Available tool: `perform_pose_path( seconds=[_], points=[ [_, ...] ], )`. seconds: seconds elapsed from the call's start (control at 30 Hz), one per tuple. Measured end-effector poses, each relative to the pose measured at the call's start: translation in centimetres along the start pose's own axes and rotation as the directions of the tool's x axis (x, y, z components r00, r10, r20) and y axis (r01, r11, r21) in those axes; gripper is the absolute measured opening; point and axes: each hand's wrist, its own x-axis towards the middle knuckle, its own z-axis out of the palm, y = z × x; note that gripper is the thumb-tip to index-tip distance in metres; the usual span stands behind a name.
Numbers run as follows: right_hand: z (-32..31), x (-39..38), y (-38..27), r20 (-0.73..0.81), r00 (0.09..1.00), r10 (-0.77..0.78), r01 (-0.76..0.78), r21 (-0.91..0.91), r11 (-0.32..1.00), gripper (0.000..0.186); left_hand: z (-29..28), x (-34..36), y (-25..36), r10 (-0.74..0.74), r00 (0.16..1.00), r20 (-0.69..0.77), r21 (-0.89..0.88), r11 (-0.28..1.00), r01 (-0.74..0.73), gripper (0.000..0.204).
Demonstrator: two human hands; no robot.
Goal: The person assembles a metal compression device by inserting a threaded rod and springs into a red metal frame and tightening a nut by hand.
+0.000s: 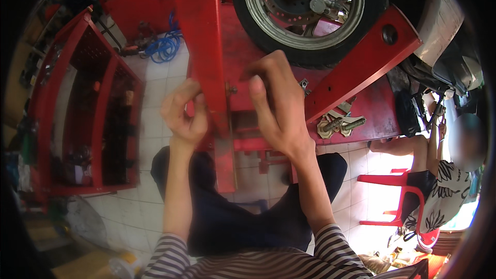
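Red post (200,46) with bolt (232,90) alongside, flanked by left hand (187,112) and right hand (279,104); apart, loosely curled; right unclosed, thumb raised; left's grip unclear.

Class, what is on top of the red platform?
On the platform, metal parts lie beside the slanted beam. The wheel overlaps it; contact is unclear. Whatever lies behind the beam, the red post and the right hand is covered.

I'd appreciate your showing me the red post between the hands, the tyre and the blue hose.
Red post (204,46): head view, upper part.
Tyre (312,58): head view, lower part.
Blue hose (162,47): head view, its coiled loops.
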Motion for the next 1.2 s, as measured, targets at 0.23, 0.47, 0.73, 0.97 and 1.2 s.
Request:
perform_pose_path(
  seconds=[0.23,0.47,0.73,0.97,1.2],
  points=[
    [-0.3,0.0,-1.7,0.007,0.991,0.134,-0.134,-0.074,0.988,0.023,0.3,0.3,0.5,-0.009,1.0,-0.011,-0.03,0.999,0.009,0.012],
    [0.4,0.0,-1.4,0.035,0.995,0.092,-0.092,-0.019,0.996,0.014,0.4,0.5,0.8,-0.048,0.999,0.013,-0.047,0.998,0.048,0.013],
    [-0.6,0.4,-1.4,0.121,0.961,0.25,-0.273,0.245,0.93,0.017,0.5,0.0,0.5,-0.087,0.996,-0.008,-0.01,0.996,0.087,0.014],
    [-0.7,0.4,-1.1,0.073,0.973,0.22,-0.232,0.277,0.932,0.017,0.8,0.4,0.9,-0.094,0.996,-0.004,-0.048,0.994,0.094,0.014],
    [-1.8,0.5,-1.1,0.18,0.942,0.283,-0.331,0.368,0.869,0.014,1.2,0.3,1.0,-0.1,0.995,-0.006,-0.02,0.995,0.1,0.014]
  ],
)
